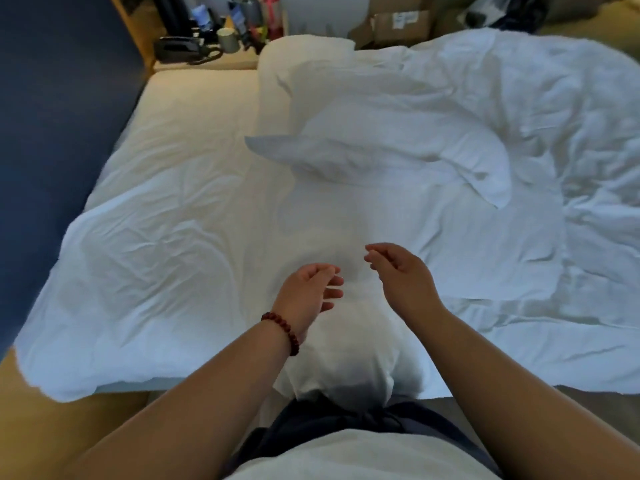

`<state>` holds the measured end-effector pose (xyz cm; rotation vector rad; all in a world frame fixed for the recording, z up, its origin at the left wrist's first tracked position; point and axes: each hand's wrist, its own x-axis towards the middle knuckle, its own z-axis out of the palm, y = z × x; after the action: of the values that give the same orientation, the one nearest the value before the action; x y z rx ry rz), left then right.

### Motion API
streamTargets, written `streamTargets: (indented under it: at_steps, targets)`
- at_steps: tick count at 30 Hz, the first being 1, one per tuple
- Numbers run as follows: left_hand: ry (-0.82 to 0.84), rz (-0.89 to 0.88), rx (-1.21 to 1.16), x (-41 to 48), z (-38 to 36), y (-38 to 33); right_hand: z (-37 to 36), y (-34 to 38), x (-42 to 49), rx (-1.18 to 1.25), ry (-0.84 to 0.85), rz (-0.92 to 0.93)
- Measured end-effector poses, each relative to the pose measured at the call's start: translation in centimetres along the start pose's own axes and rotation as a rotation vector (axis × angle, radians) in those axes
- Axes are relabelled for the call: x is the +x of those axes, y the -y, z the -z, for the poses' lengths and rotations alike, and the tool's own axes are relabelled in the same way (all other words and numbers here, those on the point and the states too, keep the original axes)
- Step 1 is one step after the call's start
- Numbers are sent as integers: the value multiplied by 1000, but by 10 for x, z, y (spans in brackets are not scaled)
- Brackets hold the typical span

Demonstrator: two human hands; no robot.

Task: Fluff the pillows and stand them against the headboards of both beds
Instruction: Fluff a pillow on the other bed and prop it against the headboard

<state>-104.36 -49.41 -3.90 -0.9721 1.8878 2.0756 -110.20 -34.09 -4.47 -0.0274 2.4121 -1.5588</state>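
A white pillow (353,344) lies lengthwise on the bed in front of me, its near end hanging over the mattress edge against my body. My left hand (311,289), with a bead bracelet on the wrist, and my right hand (398,271) hover just above the pillow's far half, palms facing each other. The fingers are loosely curled and apart, holding nothing. A second white pillow (381,161) lies slumped across the middle of the bed. A third pillow (301,74) rests at the far side. The dark blue headboard (52,133) runs along the left.
A crumpled white duvet (554,140) covers the right half of the bed. A nightstand (207,62) at the far left holds a black telephone (180,48), a cup and bottles. A cardboard box (398,22) stands beyond the bed. Bare sheet (166,202) lies beside the headboard.
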Motion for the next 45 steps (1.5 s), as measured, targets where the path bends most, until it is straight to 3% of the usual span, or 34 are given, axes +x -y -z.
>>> streamTargets:
  at_steps: [9,19,22,28,32,37,45]
  targets:
    - [49,-143,-130,50,-63,-95,59,41,80,85,-107,158]
    - [-169,-409,-284,126,-123,-217,133,75,244,98,-32,302]
    - [-286,-501,-160,163,-123,-248,141,82,299,66,-2,311]
    - [-515,-523,338,244,-109,-284,136,75,406,-137,72,189]
    - [-491,-457,532,309,-94,-300,126,67,463,-232,94,94]
    - [-441,-184,761,381,-68,-303,113,57,513,-300,46,-41]
    - [-453,138,541,446,-40,-293,90,21,553,-216,25,-343]
